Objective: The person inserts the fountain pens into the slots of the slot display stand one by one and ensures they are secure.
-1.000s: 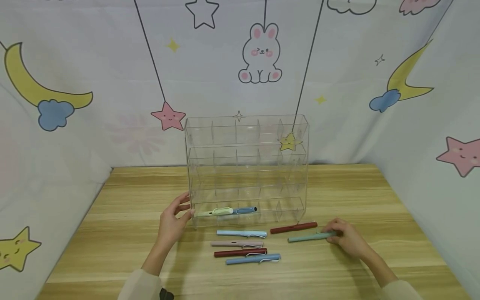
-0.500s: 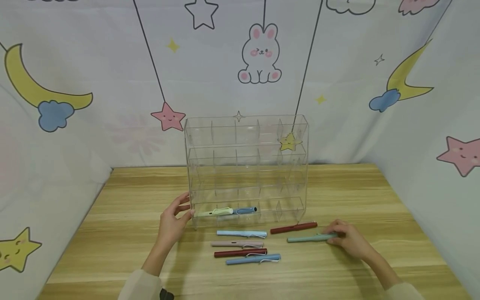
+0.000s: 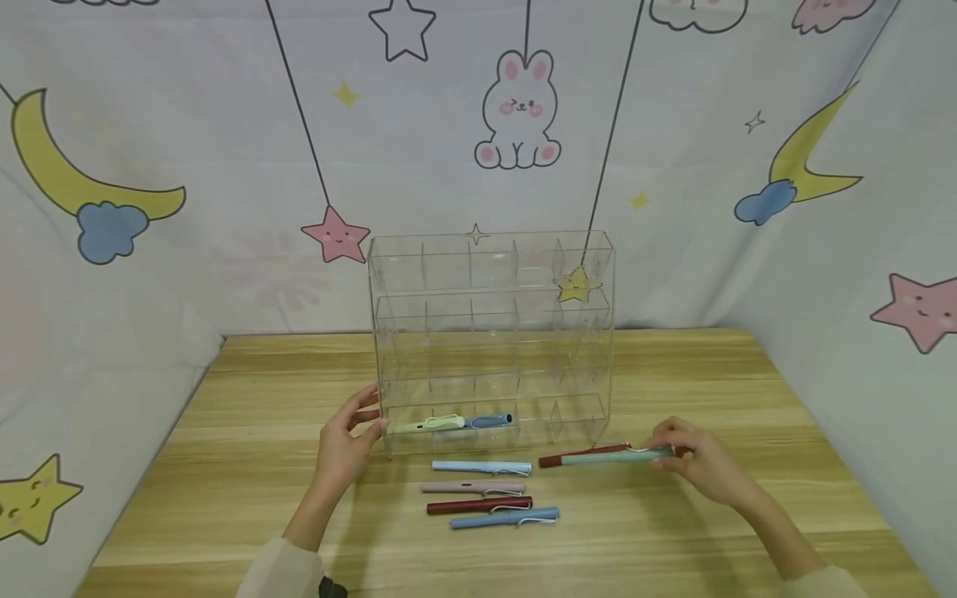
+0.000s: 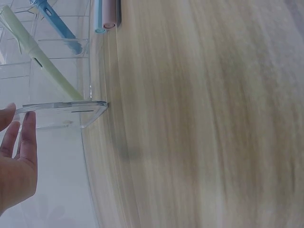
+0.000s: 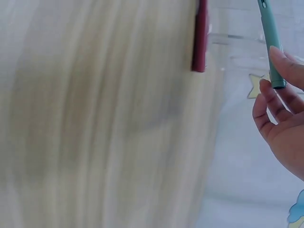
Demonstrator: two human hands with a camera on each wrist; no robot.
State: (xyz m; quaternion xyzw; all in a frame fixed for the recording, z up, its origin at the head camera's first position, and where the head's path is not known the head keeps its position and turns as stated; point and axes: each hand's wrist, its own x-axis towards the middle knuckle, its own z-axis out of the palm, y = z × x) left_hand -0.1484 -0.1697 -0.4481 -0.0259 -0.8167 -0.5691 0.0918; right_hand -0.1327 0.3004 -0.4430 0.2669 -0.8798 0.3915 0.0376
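Observation:
My right hand point(image 3: 703, 465) pinches a mint-green pen point(image 3: 598, 458) by its capped end between thumb and fingers. In the right wrist view that pen point(image 5: 270, 33) is raised off the table. It overlaps a dark red pen point(image 3: 549, 461) in the head view. My left hand point(image 3: 345, 440) grips the left side panel of a clear acrylic pen rack point(image 3: 489, 314), thumb on one face and fingers on the other. On the rack's bottom tier lie a pale green pen point(image 4: 45, 69) and a blue pen point(image 4: 57, 21), both tilted in their compartments.
Before the rack, several pens lie roughly parallel on the wooden table point(image 3: 247, 465): light blue point(image 3: 478, 467), pink point(image 3: 463, 487), dark red point(image 3: 463, 505) and blue point(image 3: 493, 519). A white printed curtain point(image 3: 247, 199) stands behind and at both sides.
My right hand has lifted the mint-green pen off the table and moved it slightly up and right, over the red pen. My left hand stays on the rack.

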